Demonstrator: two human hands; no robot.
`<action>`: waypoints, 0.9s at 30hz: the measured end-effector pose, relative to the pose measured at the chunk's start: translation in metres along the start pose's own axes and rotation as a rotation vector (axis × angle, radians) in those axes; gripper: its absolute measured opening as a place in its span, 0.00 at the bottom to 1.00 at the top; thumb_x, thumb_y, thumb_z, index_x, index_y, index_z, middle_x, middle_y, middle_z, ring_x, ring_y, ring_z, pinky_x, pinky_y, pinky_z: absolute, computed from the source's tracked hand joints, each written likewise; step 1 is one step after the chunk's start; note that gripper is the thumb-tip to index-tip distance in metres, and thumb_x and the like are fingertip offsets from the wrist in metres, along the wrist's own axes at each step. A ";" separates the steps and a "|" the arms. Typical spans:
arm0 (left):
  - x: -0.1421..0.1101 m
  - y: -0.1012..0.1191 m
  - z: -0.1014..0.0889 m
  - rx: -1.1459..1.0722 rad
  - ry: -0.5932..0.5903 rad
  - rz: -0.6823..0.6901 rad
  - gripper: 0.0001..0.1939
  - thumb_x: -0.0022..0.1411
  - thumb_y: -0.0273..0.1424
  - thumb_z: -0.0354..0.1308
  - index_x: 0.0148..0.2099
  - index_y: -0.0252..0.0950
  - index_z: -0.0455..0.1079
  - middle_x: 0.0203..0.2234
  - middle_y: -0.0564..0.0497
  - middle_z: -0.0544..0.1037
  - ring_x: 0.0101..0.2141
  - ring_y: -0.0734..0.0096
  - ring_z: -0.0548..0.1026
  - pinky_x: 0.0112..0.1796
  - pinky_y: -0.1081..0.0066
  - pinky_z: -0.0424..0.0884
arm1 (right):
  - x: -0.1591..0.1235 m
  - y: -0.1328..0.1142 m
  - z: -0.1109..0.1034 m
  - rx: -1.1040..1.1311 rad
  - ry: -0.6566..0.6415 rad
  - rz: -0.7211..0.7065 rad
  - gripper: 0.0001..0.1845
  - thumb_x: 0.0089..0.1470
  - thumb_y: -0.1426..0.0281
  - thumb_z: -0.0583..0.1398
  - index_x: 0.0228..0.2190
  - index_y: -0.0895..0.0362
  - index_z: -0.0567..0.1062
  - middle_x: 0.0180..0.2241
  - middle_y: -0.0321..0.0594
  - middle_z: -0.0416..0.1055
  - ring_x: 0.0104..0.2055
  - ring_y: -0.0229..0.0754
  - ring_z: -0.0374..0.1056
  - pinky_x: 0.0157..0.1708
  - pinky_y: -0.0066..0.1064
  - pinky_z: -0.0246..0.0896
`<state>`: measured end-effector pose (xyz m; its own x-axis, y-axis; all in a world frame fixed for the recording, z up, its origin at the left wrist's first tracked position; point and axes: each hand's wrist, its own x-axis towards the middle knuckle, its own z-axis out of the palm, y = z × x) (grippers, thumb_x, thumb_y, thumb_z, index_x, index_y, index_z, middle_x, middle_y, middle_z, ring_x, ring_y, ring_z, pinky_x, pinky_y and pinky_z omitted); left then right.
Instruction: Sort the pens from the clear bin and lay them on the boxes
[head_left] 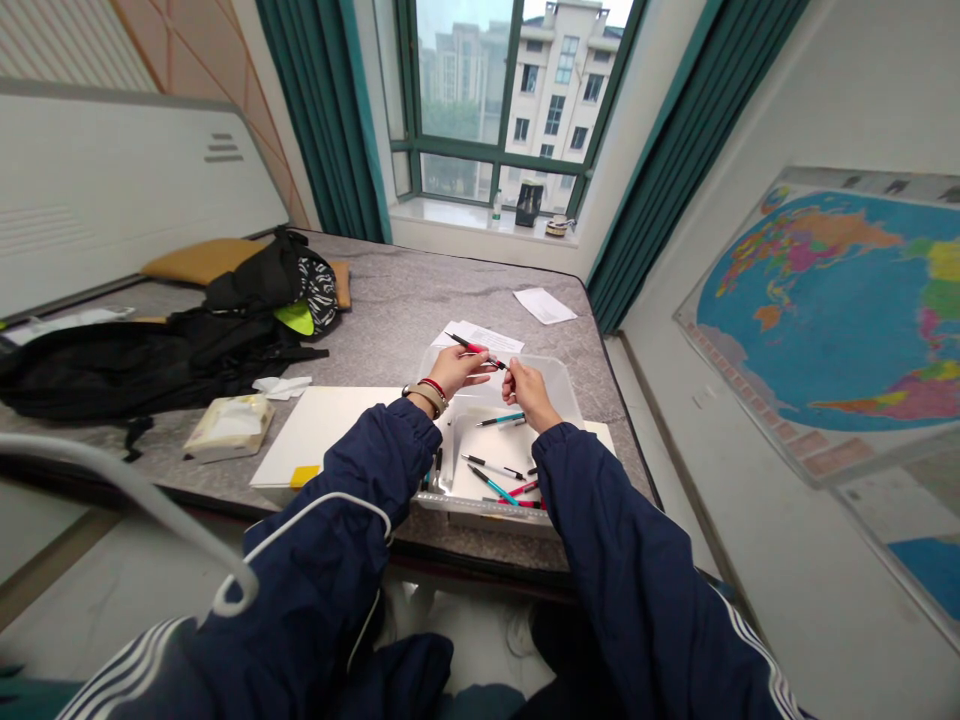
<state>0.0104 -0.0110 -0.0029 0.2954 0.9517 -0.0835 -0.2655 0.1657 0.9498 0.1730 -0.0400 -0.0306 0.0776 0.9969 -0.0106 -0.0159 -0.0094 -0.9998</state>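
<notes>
Red-black ballpoint pen (474, 349), slim, held between left hand (456, 369), right hand (529, 392).

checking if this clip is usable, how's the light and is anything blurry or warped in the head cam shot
In the head view, daylight comes through the window, the wide lens bows the world map, the white cord nearest the lens looks soft, and the red-and-black pen between the left hand and right hand stays fairly sharp.
</notes>
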 end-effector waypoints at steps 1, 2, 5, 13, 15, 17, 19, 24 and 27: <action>0.000 0.000 0.000 0.001 0.001 0.005 0.13 0.56 0.31 0.67 0.42 0.33 0.71 0.43 0.41 0.80 0.39 0.63 0.81 0.41 0.65 0.77 | 0.000 0.000 0.000 0.003 0.001 -0.001 0.25 0.58 0.47 0.54 0.25 0.56 0.66 0.16 0.32 0.64 0.15 0.32 0.60 0.14 0.22 0.56; 0.001 -0.001 -0.001 0.002 0.006 0.007 0.14 0.56 0.31 0.67 0.42 0.33 0.71 0.43 0.41 0.80 0.39 0.63 0.81 0.41 0.64 0.77 | 0.000 -0.001 0.000 0.007 -0.004 -0.009 0.25 0.57 0.47 0.55 0.26 0.56 0.67 0.16 0.32 0.65 0.15 0.32 0.61 0.14 0.22 0.56; 0.001 -0.001 -0.001 0.000 0.010 0.002 0.14 0.56 0.31 0.67 0.42 0.33 0.71 0.43 0.40 0.80 0.39 0.63 0.81 0.41 0.64 0.77 | -0.002 -0.001 0.000 0.007 -0.030 -0.044 0.22 0.55 0.49 0.58 0.28 0.55 0.66 0.18 0.31 0.67 0.16 0.32 0.62 0.14 0.22 0.57; 0.002 -0.002 -0.001 -0.001 0.008 0.010 0.15 0.55 0.32 0.68 0.42 0.33 0.71 0.42 0.41 0.80 0.39 0.63 0.81 0.42 0.63 0.76 | -0.003 -0.003 0.001 -0.015 0.005 -0.012 0.19 0.58 0.52 0.55 0.28 0.55 0.65 0.16 0.30 0.65 0.15 0.32 0.60 0.13 0.21 0.54; 0.002 -0.002 -0.002 -0.001 0.016 0.008 0.15 0.55 0.33 0.68 0.42 0.33 0.71 0.42 0.41 0.80 0.39 0.63 0.81 0.42 0.63 0.76 | -0.003 -0.003 0.001 -0.004 -0.005 -0.023 0.15 0.56 0.56 0.58 0.31 0.54 0.64 0.18 0.28 0.67 0.16 0.32 0.62 0.14 0.20 0.56; 0.001 -0.001 -0.002 0.008 0.016 0.007 0.15 0.54 0.33 0.68 0.42 0.33 0.71 0.41 0.41 0.80 0.39 0.62 0.81 0.42 0.63 0.76 | -0.002 -0.003 0.001 -0.019 -0.010 -0.027 0.13 0.55 0.58 0.59 0.31 0.54 0.64 0.18 0.27 0.67 0.16 0.32 0.62 0.14 0.20 0.56; 0.000 -0.001 -0.001 0.019 0.014 0.007 0.14 0.55 0.32 0.68 0.41 0.33 0.71 0.41 0.41 0.80 0.38 0.63 0.81 0.42 0.62 0.76 | -0.002 -0.003 0.001 -0.043 -0.005 -0.022 0.14 0.57 0.57 0.57 0.29 0.54 0.64 0.17 0.28 0.66 0.16 0.32 0.61 0.14 0.20 0.56; -0.002 0.001 -0.001 0.014 0.036 0.004 0.12 0.56 0.31 0.67 0.41 0.33 0.70 0.40 0.43 0.80 0.39 0.64 0.81 0.43 0.62 0.76 | -0.004 -0.003 0.001 -0.037 -0.046 -0.026 0.16 0.57 0.55 0.57 0.29 0.55 0.65 0.21 0.32 0.69 0.18 0.32 0.64 0.15 0.21 0.59; -0.002 0.002 0.000 0.017 0.040 0.004 0.12 0.57 0.31 0.67 0.41 0.33 0.70 0.40 0.43 0.80 0.39 0.64 0.80 0.44 0.62 0.75 | -0.004 -0.003 0.001 -0.048 -0.054 -0.045 0.16 0.56 0.56 0.58 0.29 0.55 0.65 0.21 0.31 0.69 0.19 0.32 0.64 0.15 0.20 0.58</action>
<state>0.0092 -0.0130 -0.0012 0.2577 0.9619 -0.0911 -0.2505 0.1576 0.9552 0.1721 -0.0440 -0.0276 0.0233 0.9992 0.0336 0.0347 0.0328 -0.9989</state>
